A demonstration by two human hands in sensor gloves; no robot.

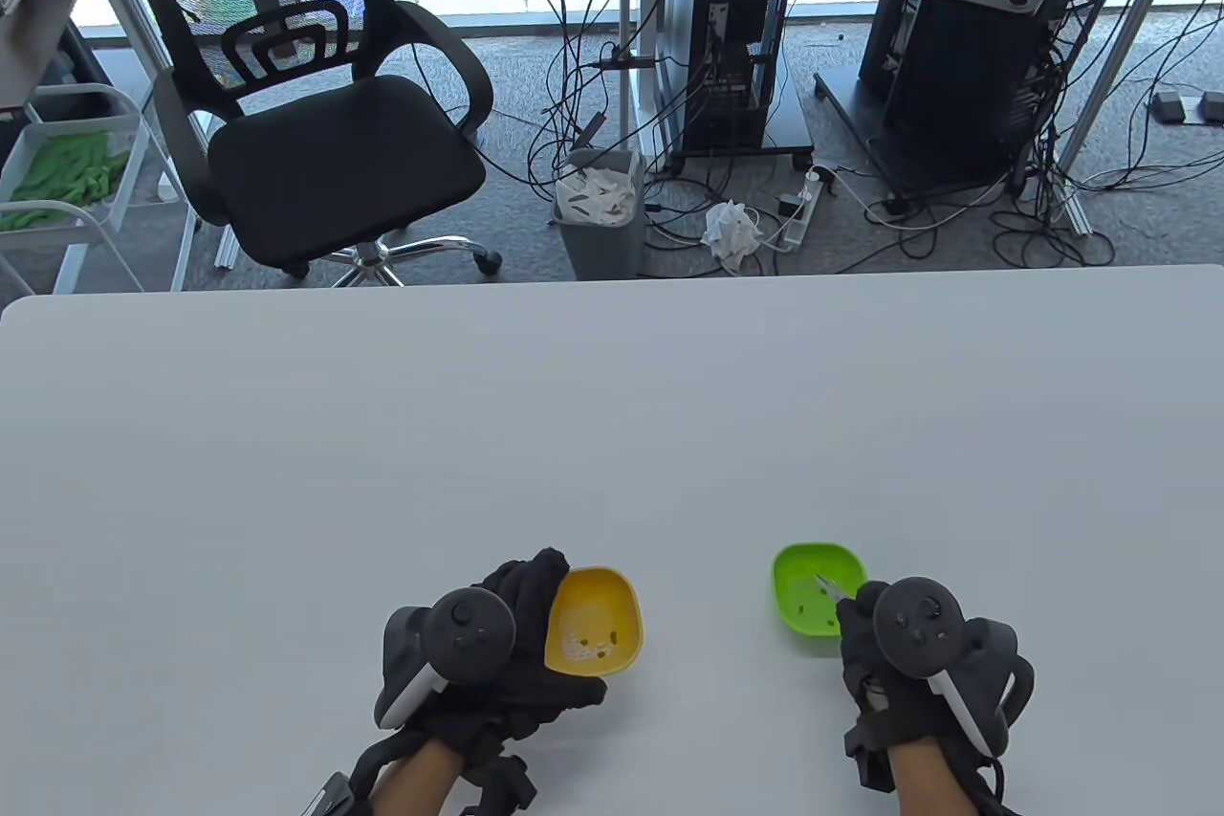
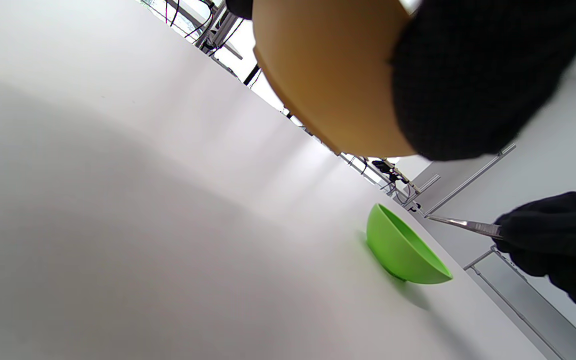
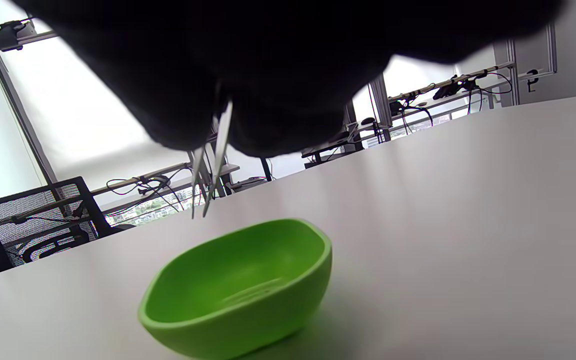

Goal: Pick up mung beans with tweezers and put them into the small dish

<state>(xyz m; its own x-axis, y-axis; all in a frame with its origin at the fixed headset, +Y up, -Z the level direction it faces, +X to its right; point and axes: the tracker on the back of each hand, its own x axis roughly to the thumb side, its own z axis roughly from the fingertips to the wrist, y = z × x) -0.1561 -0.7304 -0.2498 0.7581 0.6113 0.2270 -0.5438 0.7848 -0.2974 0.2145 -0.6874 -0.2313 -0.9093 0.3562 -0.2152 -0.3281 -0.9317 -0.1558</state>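
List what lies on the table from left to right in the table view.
Gloved left hand → small yellow plastic dish it holds → small green plastic dish → metal tweezers over it → gloved right hand gripping them.

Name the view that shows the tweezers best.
Right wrist view: both tweezers prongs hang sharp above the green dish. The left wrist view shows them side-on; the table view shows just a small sliver.
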